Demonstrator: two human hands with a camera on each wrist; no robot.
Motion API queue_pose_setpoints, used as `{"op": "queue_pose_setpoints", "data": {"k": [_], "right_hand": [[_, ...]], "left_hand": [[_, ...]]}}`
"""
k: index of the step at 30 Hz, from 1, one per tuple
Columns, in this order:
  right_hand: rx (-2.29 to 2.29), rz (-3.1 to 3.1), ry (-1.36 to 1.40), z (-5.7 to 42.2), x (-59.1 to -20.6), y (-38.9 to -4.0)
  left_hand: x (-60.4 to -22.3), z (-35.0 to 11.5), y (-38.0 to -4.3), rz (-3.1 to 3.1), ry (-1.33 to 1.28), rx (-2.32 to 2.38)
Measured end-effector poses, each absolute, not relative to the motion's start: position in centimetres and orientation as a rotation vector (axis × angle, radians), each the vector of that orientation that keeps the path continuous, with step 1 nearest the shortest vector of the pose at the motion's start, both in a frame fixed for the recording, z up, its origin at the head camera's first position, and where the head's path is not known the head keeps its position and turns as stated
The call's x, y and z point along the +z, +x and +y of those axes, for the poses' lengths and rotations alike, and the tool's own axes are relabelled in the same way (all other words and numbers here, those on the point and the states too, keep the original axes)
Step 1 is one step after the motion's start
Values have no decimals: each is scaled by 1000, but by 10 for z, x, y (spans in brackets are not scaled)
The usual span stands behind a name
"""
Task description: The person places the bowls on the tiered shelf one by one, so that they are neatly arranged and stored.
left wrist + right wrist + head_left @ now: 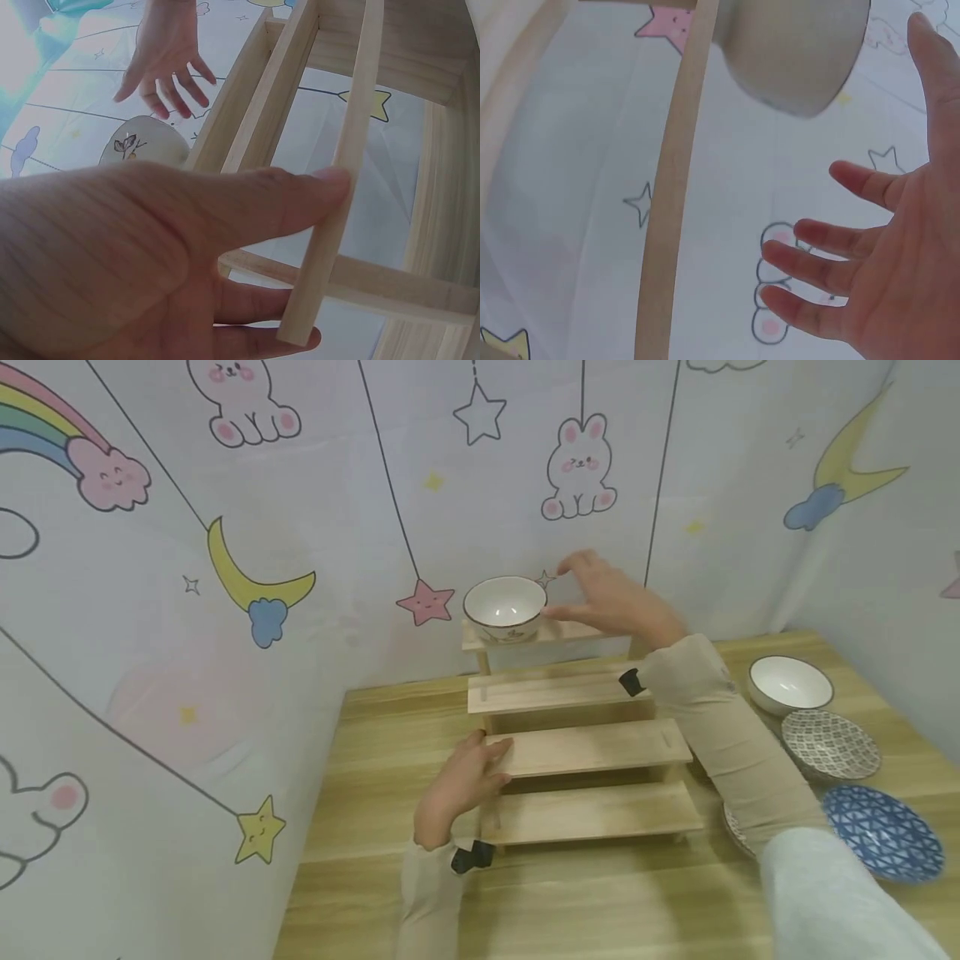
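Stepped wooden rack (592, 747), four tiers, standing on the wood-grain table (382, 777). My left hand (461, 787) is at the rack's left end, gripping the plank of the second tier from the bottom: thumb on one side of the wood, fingers round the other. My right hand (611, 597) hovers above the rack's top tier, fingers spread and bare of any load, thumb towards the bowl, a small gap between.

White bowl with dark rim (506, 606): upright on the left end of the rack's top tier; plant-like motif on its outer wall.

Right of the rack, on the table: second white bowl (791, 685) farthest back, then grey-patterned bowl (831, 745), then blue-patterned bowl (883, 835) nearest me. Another dish (737, 831), just off the rack's right side, mostly hidden by my sleeve. Behind the rack, cartoon-printed backdrop (510, 502).
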State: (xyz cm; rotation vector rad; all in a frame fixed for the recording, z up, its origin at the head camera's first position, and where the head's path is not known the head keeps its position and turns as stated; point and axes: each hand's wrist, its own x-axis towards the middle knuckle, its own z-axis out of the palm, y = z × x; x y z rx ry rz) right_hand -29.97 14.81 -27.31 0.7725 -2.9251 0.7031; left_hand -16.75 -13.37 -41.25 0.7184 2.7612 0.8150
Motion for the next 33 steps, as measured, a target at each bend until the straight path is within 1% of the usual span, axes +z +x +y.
{"op": "queue_pose_setpoints", "data": {"k": [12, 26, 33], "right_hand": [[660, -3000, 683, 182, -273, -299], [601, -3024, 539, 255, -284, -288], [640, -3034, 449, 278, -287, -286]], "left_hand": [[-413, -136, -169, 2763, 703, 834], [-414, -137, -169, 2733, 776, 841], [-414, -141, -172, 2752, 791, 838]]}}
